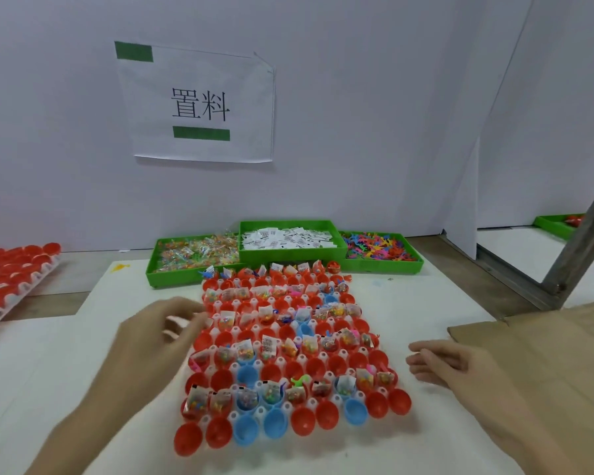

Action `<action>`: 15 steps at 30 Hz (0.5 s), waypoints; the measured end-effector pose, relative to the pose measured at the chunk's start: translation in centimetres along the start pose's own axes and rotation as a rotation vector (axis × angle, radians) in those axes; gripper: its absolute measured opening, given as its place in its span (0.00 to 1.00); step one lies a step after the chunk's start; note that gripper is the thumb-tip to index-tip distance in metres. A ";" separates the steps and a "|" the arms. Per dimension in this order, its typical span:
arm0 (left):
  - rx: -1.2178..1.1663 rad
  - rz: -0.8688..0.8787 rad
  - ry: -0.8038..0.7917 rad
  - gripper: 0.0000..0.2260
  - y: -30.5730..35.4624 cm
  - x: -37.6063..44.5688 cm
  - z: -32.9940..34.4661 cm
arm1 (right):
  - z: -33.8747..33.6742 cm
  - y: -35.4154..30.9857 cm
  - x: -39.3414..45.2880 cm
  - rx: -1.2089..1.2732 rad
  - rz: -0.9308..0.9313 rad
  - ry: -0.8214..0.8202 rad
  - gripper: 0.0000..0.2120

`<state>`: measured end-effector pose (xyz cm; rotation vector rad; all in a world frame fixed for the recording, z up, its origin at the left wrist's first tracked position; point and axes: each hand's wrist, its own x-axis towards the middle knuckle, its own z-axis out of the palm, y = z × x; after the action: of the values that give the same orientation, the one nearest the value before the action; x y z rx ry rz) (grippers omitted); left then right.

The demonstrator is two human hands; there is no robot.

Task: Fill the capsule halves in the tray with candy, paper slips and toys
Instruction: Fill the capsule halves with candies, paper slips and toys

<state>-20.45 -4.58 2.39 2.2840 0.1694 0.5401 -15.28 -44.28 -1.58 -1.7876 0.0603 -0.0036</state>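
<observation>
White board covers the table [408,296], which backs onto a pale partition wall carrying a paper sign [199,104] with two printed characters and green tape strips in the upper left of the frame. Low in the frame, the left hand [151,334] hovers at the left edge of the tray [216,341], fingers loosely curled toward the thumb; motion blur hides whether anything is pinched between them. At lower right, the right hand [443,363] sits just beside the tray's right edge, fingers relaxed and slightly bent, holding nothing. Between the hands, in the lower middle of the frame, the white tray holds rows of capsule halves [302,419], mostly red with several blue; alternating rows carry candy packets, paper slips and small toys, while the rows between them sit empty. Beyond the tray's far edge stand three green bins side by side: the candy bin [192,255] on the left, the slip bin [288,238] in the middle and raised higher, the toy bin [378,250] on the right. A second tray of red halves [11,279] lies at the left edge of the frame, and brown cardboard [546,354] lies at lower right, with a metal bar [583,241] slanting above it.
</observation>
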 end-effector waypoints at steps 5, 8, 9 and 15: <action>-0.218 -0.484 -0.138 0.13 -5.2 0.7 -0.3 | 3.3 -0.9 2.8 0.000 0.113 -0.098 0.08; -0.329 -0.583 -0.227 0.11 -5.2 1.5 -0.1 | 4.2 -1.7 4.7 -0.086 0.153 -0.144 0.09; -0.332 -0.601 -0.278 0.10 -5.0 1.6 -0.1 | 4.4 -1.9 5.1 -0.098 0.162 -0.163 0.09; -0.319 -0.667 -0.385 0.11 -4.0 1.7 0.0 | 3.9 -1.4 5.0 -0.060 0.146 -0.144 0.05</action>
<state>-18.76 -1.33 0.08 1.8252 0.5778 -0.2059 -10.10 -40.43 -1.20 -1.8349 0.0878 0.2338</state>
